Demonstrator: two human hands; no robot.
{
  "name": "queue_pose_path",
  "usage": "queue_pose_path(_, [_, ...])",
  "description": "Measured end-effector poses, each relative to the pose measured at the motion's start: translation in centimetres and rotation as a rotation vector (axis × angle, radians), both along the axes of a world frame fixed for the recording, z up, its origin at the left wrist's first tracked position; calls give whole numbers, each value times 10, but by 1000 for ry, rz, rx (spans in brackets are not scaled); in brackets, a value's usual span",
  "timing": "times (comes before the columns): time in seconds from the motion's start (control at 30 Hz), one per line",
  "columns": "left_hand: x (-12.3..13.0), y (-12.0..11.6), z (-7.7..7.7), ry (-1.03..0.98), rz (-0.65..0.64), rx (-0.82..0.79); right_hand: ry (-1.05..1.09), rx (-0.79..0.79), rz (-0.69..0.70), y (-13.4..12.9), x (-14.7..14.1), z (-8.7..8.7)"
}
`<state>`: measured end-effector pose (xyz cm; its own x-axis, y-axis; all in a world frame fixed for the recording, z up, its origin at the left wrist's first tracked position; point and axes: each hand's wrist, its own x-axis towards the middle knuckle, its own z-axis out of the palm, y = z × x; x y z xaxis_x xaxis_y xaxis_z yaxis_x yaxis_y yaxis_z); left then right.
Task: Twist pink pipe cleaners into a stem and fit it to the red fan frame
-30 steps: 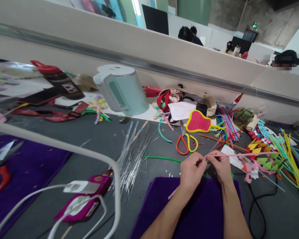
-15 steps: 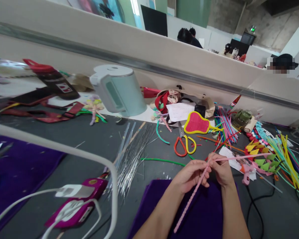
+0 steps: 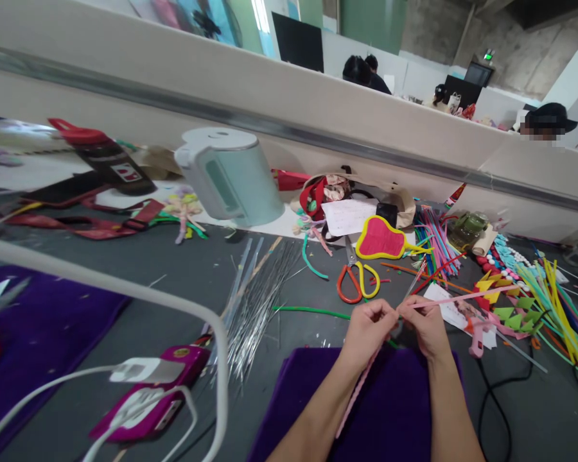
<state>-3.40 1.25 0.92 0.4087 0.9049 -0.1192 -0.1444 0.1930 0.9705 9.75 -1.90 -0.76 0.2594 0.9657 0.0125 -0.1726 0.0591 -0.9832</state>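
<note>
Both of my hands hold a pink pipe cleaner (image 3: 467, 298), close together above a folded purple cloth (image 3: 298, 404). My left hand (image 3: 368, 330) is closed, thumb and fingers pinching the stem. From beneath it a twisted pink length slants down over the cloth, partly hidden by the hand and wrist. My right hand (image 3: 426, 327) pinches the stem right beside the left, and a straighter end sticks out to the right past it. Beyond the hands lie scissors (image 3: 361, 280) with orange and yellow handles, and a green pipe cleaner (image 3: 313, 311) lies to the left.
Loose silvery wires (image 3: 255, 314) lie left of the cloth. A pale blue kettle (image 3: 257, 183) stands by the partition. Colourful pipe cleaners (image 3: 553, 301) are heaped at right, near a pink glue gun (image 3: 476, 337). A white cable (image 3: 221, 359) loops across the left foreground.
My left hand has rolled over, its back now turned up and its fingers against the right hand's. The twisted pink length has swung closer to my left forearm. The straight end sits slightly lower.
</note>
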Motion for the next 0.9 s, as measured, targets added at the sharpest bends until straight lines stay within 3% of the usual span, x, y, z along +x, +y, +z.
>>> queue_pose_path(0.1, [1,-4,2,216,158,344,-81,-31,-34,0,1,-1])
queue_pose_path(0.17, [1,-4,3,246,167,376,-88,-24,-21,-1,3,0])
queue_pose_path(0.37, [-4,4,1,-170,-303,-262,50,97,92,-3,6,2])
queue_pose_path(0.53, [-5,6,-4,-320,-441,-470,69,194,98,-4,6,4])
queue_pose_path(0.73, [0,5,-5,-350,-303,-493,109,62,87,-2,4,2])
queue_pose_path(0.83, [1,5,-4,-229,-198,-349,84,-1,60,-1,4,1])
queue_pose_path(0.9, [1,4,-4,-78,-121,-168,60,-29,34,1,4,0])
